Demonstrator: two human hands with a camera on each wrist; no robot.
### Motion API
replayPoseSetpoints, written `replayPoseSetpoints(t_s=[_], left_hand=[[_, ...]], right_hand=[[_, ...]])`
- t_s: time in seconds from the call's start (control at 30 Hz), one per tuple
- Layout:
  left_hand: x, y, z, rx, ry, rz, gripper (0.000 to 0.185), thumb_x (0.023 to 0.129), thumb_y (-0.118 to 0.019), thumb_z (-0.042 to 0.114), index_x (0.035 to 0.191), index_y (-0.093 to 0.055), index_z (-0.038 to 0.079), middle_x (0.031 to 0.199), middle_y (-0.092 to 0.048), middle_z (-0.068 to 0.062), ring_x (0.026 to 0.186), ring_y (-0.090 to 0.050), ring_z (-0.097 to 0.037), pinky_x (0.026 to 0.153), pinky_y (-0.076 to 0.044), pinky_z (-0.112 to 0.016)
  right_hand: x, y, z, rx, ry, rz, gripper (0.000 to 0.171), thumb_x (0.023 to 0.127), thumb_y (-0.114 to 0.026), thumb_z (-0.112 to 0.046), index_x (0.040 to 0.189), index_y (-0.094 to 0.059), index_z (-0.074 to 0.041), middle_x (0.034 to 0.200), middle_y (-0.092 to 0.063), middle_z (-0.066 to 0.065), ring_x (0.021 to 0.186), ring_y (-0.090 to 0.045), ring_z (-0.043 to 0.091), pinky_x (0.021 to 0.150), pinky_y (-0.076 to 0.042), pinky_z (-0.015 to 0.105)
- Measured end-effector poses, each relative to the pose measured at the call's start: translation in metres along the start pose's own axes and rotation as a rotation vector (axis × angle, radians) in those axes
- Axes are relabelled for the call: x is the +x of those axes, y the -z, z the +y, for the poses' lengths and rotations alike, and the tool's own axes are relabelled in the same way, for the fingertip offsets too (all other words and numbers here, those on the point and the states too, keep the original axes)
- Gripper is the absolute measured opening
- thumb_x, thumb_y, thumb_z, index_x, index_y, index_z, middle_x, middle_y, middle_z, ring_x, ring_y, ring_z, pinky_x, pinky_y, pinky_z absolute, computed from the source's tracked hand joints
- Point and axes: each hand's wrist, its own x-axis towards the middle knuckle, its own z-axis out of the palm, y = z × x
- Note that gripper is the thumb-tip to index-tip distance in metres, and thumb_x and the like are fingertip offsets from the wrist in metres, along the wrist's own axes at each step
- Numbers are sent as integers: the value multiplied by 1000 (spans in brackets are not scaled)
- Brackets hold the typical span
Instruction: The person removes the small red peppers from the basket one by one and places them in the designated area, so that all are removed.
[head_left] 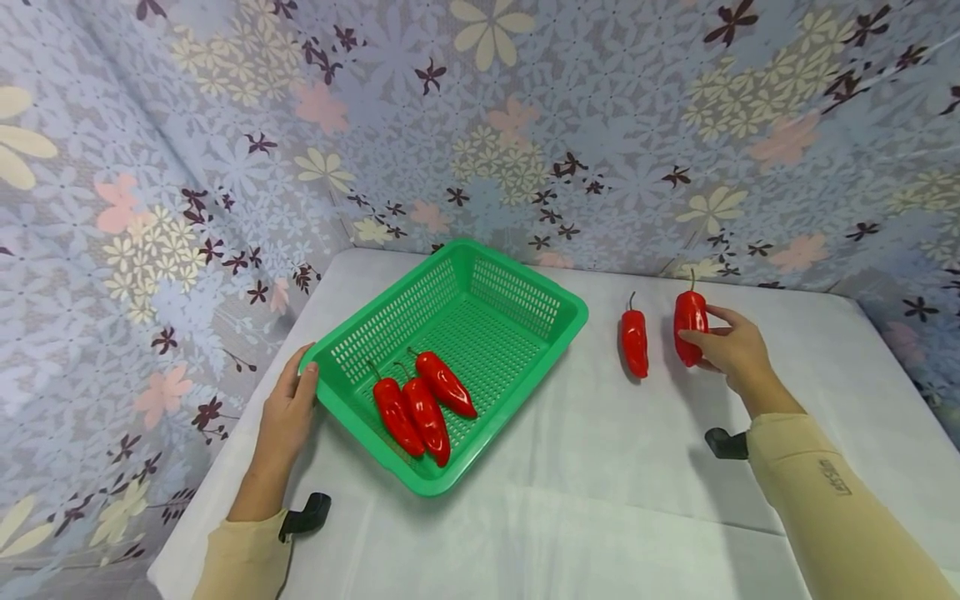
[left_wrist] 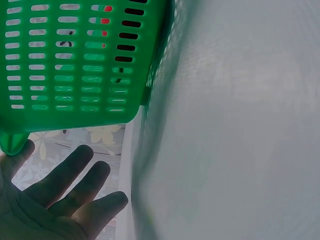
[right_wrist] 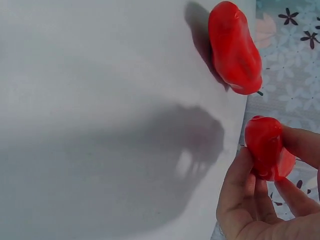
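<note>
A green plastic basket (head_left: 517, 400) with slotted walls sits angled on the table, with several red chili peppers (head_left: 426, 417) lying inside near its front left corner. My left hand (head_left: 287, 417) holds the basket's left corner, thumb over the rim; in the left wrist view its other fingers (left_wrist: 95, 180) spread below the basket wall (left_wrist: 70, 117). To the right, my right hand (head_left: 735, 346) grips another red pepper (head_left: 688, 321) by its sides, stem pointing away, raised above the table. Left of it a single red pepper (head_left: 634, 342) lies on the cloth.
White cloth covers the table (head_left: 585, 500). Flowered fabric (head_left: 600, 125) rises behind and at the left side. A small black wrist mount (head_left: 306, 514) sits on the left sleeve, and a like one (head_left: 726, 444) on the right.
</note>
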Motion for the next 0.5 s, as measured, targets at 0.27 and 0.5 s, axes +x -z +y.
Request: replayPoseSetpoints(t_s=[0.27, 0.5], left_hand=[[0, 0, 1, -3, 9, 12, 62, 103, -36, 62, 157, -35, 32, 146, -50, -21, 131, -48, -42, 104, -34, -65], [0, -1, 0, -7, 14, 8, 62, 104, -35, 62, 158, -34, 32, 144, -51, -23, 129, -49, -42, 104, -34, -64]], right_hand=[[2, -2, 7, -10, -38, -11, 83, 98, -66, -19, 163, -14, -14, 156, -23, 33, 137, -34, 51, 95, -48, 54], [3, -7, 14, -5, -33, -29, 82, 98, -66, -18, 162, -15, -12, 155, -25, 34, 136, -35, 51, 95, -48, 52]])
